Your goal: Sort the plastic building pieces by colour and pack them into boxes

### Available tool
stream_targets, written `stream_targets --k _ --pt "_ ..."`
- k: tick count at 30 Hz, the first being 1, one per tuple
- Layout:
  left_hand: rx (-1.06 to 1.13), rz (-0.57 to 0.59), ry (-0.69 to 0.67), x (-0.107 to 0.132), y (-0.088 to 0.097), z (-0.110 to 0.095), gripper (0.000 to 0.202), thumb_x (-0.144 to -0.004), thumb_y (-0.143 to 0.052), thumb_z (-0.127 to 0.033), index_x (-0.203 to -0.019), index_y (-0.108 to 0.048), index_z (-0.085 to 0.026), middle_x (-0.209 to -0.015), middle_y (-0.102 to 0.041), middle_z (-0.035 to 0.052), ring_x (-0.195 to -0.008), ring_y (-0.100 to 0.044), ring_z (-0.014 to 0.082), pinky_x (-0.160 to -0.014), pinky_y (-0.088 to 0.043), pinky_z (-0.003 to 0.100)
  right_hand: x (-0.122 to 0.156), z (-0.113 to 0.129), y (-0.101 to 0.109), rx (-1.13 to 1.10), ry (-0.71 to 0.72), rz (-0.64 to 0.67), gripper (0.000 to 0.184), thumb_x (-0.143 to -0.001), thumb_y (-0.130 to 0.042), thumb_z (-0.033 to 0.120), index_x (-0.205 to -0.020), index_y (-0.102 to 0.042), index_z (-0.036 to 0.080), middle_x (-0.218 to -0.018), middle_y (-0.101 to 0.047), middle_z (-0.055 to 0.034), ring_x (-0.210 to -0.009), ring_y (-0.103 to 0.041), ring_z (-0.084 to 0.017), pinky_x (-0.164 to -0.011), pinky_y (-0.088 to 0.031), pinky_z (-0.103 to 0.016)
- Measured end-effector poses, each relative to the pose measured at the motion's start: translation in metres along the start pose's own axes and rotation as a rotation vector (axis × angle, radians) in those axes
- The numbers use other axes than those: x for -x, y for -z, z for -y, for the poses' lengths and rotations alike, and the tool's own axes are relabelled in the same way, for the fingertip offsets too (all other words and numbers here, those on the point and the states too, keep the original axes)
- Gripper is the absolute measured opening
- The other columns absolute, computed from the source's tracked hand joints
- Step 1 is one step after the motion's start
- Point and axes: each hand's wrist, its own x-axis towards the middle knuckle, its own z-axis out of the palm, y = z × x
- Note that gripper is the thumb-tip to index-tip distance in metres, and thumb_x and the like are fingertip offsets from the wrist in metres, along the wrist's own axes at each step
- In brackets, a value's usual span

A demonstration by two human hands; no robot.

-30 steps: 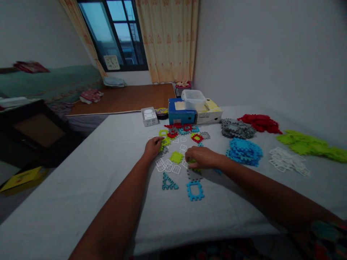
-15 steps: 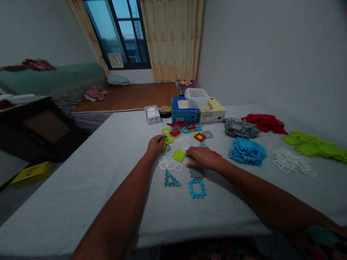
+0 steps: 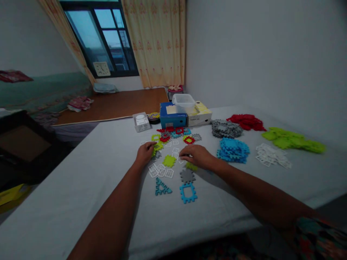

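And you're at home, in a bedroom by its looks: patterned curtain (image 3: 157, 43), window (image 3: 110, 39), square clock (image 3: 102, 69), pale-blue bedding (image 3: 105, 88), brown-topped bed (image 3: 119, 104)!

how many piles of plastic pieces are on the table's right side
5: red pile at the back, gray pile left of it, blue pile in front of gray, white pile right of blue, lime pile farthest right.

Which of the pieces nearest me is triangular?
The teal piece, left of the blue frame: it has three sides, the blue frame and the grey piece four.
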Motion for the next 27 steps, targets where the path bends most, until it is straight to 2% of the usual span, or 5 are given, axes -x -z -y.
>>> stream_targets --k 4,12,17,22,27 --pt "-0.026 0.014 -0.009 -0.003 0.001 0.003 0.044 -0.079 -0.045 -0.029 -0.11 -0.073 -0.016 -0.111 -0.074 0.0065 -0.099 -0.068 0.0237 -0.094 -0.052 0.036 0.043 -0.017 0.027 -0.09 -0.027 -0.158 0.017 -0.092 -0.059 0.025 -0.103 -0.072 0.021 -0.101 -0.074 -0.0056 -0.093 -0.066 -0.019 -0.082 -0.049 -0.03" --pt "-0.1 0.037 -0.041 -0.004 0.003 0.003 0.047 -0.079 -0.044 -0.034 -0.111 -0.073 -0.016 -0.112 -0.074 0.0087 -0.102 -0.068 0.0258 -0.093 -0.052 0.037 0.195 -0.14 0.066 -0.039 -0.708 -0.823 0.03 -0.082 -0.062 0.045 -0.096 -0.069 0.02 -0.091 -0.074 -0.0076 -0.083 -0.069 -0.023 -0.076 -0.054 -0.037" --pt "-0.147 0.041 -0.008 -0.005 0.003 0.001 0.048 -0.078 -0.044 -0.035 -0.111 -0.073 -0.016 -0.108 -0.075 0.0092 -0.096 -0.069 0.0261 -0.086 -0.054 0.037 0.268 -0.183 0.066 0.143 -0.863 -0.791 0.033 -0.082 -0.057 0.047 -0.094 -0.071 0.019 -0.09 -0.074 -0.0093 -0.082 -0.068 -0.025 -0.078 -0.052 -0.04" --pt "-0.145 0.055 0.006 -0.005 0.004 0.003 0.049 -0.079 -0.044 -0.037 -0.114 -0.072 -0.016 -0.108 -0.075 0.0089 -0.091 -0.07 0.0251 -0.083 -0.055 0.035 0.274 -0.177 0.059 0.219 -0.883 -0.833 0.033 -0.085 -0.053 0.043 -0.098 -0.072 0.019 -0.095 -0.074 -0.0089 -0.08 -0.067 -0.024 -0.078 -0.051 -0.039" --pt "-0.138 0.037 -0.01 -0.006 0.002 0.003 0.047 -0.079 -0.044 -0.033 -0.112 -0.072 -0.016 -0.11 -0.074 0.0092 -0.098 -0.069 0.0258 -0.089 -0.053 0.037 0.224 -0.136 0.071 0.176 -0.782 -0.945 0.029 -0.087 -0.053 0.038 -0.101 -0.071 0.019 -0.099 -0.073 -0.0086 -0.079 -0.067 -0.021 -0.072 -0.053 -0.034"
